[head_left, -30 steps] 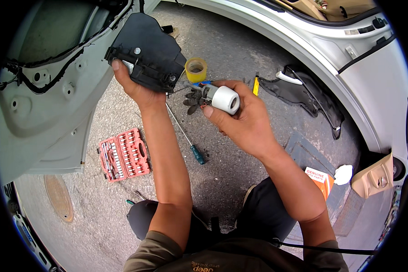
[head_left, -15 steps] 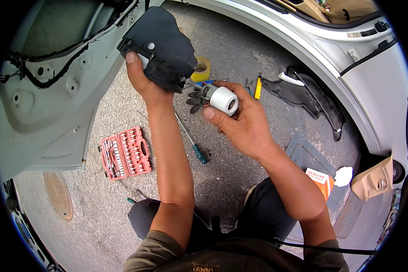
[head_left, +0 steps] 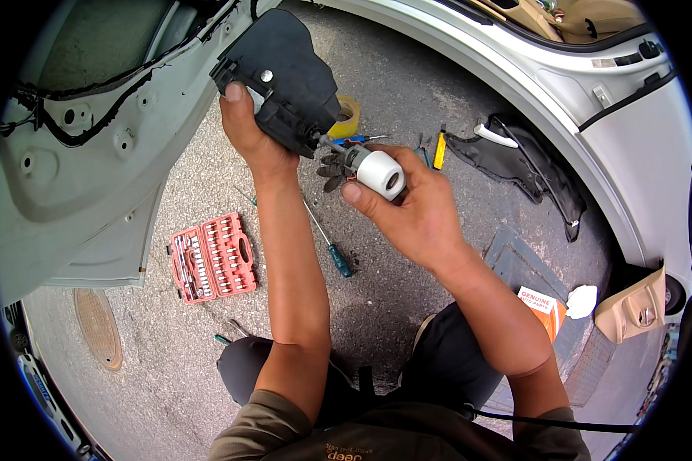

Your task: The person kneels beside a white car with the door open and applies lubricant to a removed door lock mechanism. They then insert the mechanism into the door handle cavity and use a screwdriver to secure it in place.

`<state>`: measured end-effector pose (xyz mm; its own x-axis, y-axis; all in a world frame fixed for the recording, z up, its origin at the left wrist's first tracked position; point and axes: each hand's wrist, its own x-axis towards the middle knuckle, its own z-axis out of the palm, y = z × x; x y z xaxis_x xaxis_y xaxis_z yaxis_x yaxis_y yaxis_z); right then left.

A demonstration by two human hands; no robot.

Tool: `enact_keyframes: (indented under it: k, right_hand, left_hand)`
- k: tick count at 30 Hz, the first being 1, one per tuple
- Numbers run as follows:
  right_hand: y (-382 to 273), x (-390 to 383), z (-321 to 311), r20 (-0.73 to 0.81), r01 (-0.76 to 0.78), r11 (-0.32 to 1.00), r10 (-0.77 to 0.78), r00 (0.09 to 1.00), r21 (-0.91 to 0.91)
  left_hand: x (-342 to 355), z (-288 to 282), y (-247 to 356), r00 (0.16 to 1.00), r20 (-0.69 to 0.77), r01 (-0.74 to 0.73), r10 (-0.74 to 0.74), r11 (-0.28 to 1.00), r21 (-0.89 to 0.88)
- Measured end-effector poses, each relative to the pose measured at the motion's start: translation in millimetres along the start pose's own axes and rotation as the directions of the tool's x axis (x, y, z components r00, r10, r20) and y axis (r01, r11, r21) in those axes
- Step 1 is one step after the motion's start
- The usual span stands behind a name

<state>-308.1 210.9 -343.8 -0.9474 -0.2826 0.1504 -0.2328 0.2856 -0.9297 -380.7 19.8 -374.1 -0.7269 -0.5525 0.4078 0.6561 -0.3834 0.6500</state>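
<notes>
Black box (head_left: 288, 65) is clamped in left hand (head_left: 260, 146), white cylinder (head_left: 377, 172) in right hand (head_left: 414, 203); slim rod (head_left: 331, 144) is best aligned without force.

You are at a car-repair spot on rough grey paving (head_left: 392, 288); the oval cover (head_left: 98, 330) set into the ground at left suggests a street or yard, though which is unclear. A car door (head_left: 69, 207) stands at your left, its inner metal bare, and a pale car body (head_left: 634, 150) curves along the right. Between them lie an open red socket set (head_left: 213, 259) and a green-handled screwdriver (head_left: 338, 261).
</notes>
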Motion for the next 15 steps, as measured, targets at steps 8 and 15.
enact_keyframes:
  k: [8, 15]
  right_hand:
    - [-1, 2, -6, -0.048, 0.053, 0.964, -0.068, 0.997, -0.259]
    - [-10, 0, -3, -0.069, 0.006, 0.963, -0.025, 0.997, -0.270]
  left_hand:
    - [-2, 3, 0, 1.000, -0.003, -0.022, 0.022, 1.000, -0.006]
    - [-2, -4, -12, 0.998, 0.059, -0.030, 0.030, 1.000, 0.008]
